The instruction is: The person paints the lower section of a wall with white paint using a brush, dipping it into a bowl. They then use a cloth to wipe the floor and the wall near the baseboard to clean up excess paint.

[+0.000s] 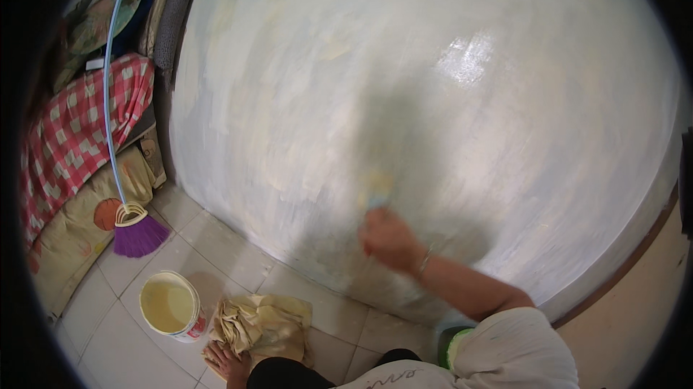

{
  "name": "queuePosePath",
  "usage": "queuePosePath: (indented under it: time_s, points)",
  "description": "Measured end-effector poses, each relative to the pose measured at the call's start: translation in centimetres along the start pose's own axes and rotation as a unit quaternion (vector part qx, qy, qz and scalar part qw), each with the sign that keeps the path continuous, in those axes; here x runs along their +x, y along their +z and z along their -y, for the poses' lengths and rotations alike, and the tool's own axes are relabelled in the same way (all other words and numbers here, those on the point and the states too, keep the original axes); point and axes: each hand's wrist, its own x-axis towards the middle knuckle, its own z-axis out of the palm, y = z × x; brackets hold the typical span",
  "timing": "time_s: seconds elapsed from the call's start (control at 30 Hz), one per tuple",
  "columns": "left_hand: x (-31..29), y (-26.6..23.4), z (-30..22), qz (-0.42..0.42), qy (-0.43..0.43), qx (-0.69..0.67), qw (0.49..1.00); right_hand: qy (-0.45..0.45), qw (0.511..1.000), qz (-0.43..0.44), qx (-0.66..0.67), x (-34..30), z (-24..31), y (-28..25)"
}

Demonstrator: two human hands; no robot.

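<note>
My right hand (390, 239) is closed round what looks like a paintbrush (377, 188), its pale yellowish head and light blue part blurred. The brush is up at the lower middle of the wall (289, 122), which is streaked with white and grey paint. Down at the left, my left hand (228, 362) rests with fingers spread at the edge of a crumpled yellowish cloth (278, 320) on the floor. Just beyond that hand stands a white bucket (172, 335), pale yellowish inside; I cannot tell how full it is.
A broom (141, 237) with purple bristles and a blue handle leans at the left. Behind it are a red-and-white checked cloth (86, 122) and patterned fabric (79, 237). Beside my right side sits a green container (456, 346), partly hidden. Light tiles (238, 259) cover the floor.
</note>
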Motion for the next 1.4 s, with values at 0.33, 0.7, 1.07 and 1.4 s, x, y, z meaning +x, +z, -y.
queuePosePath:
  time_s: [0.33, 0.7, 1.07, 1.4]
  points:
    - [-1.4, 3.9, 2.3, 0.171, -0.117, 0.105, 0.973, 0.115, 0.963, -0.095, 0.227, -4.7, -10.9, 8.1]
    - [-2.7, 1.0, -0.7, 0.210, -0.126, 0.104, 0.964, 0.201, 0.897, -0.354, -0.172, -11.8, -17.1, -12.0]
    - [-3.0, -3.5, -1.3, 0.285, -0.116, 0.099, 0.946, 0.178, 0.957, -0.076, 0.215, -23.1, -4.2, 9.5]
    - [1.6, -13.8, 3.8, 0.367, -0.121, -0.134, 0.912, 0.246, 0.914, -0.105, 0.304, -24.2, -3.3, 9.0]
